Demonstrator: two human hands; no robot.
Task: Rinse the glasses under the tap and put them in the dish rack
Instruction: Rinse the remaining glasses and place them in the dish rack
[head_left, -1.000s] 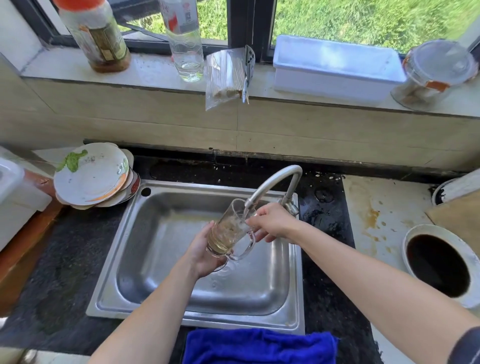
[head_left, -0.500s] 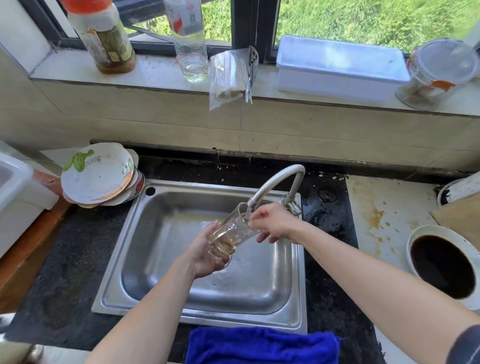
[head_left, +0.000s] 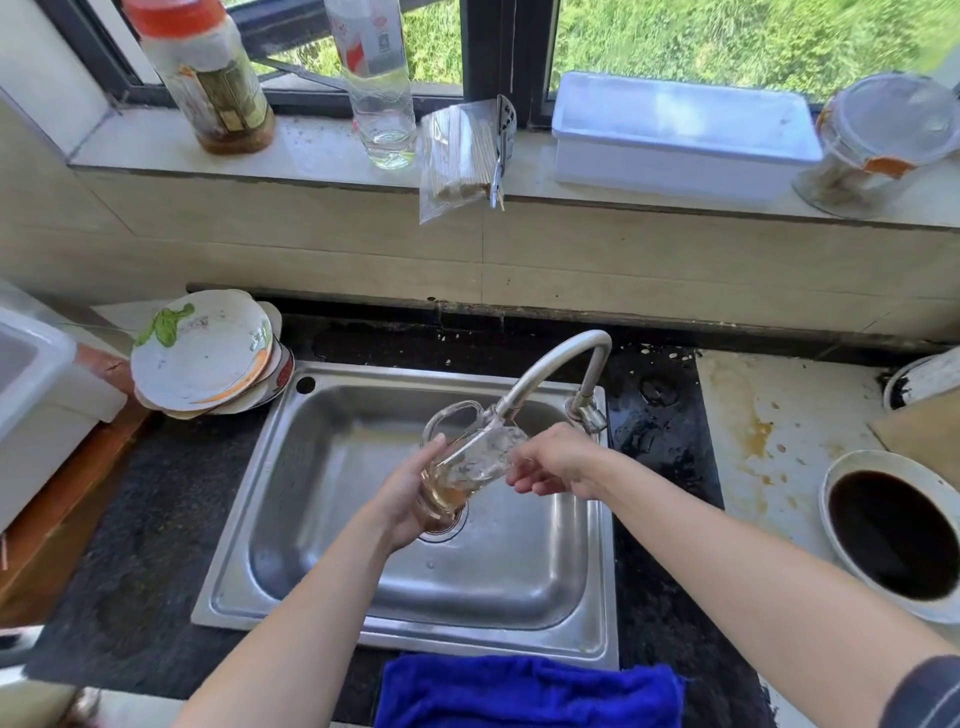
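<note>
Just under tap (head_left: 551, 373), tilted glass (head_left: 470, 460), left hand (head_left: 408, 501)

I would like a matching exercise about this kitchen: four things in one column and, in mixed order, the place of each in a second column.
Things:
1 glass mug
2 stack of plates
3 blue cloth
4 white box

Places:
a on the windowsill
b left of the sink
c held over the sink
d at the sink's front edge

Pairs: 1-c, 2-b, 3-d, 4-a
</note>
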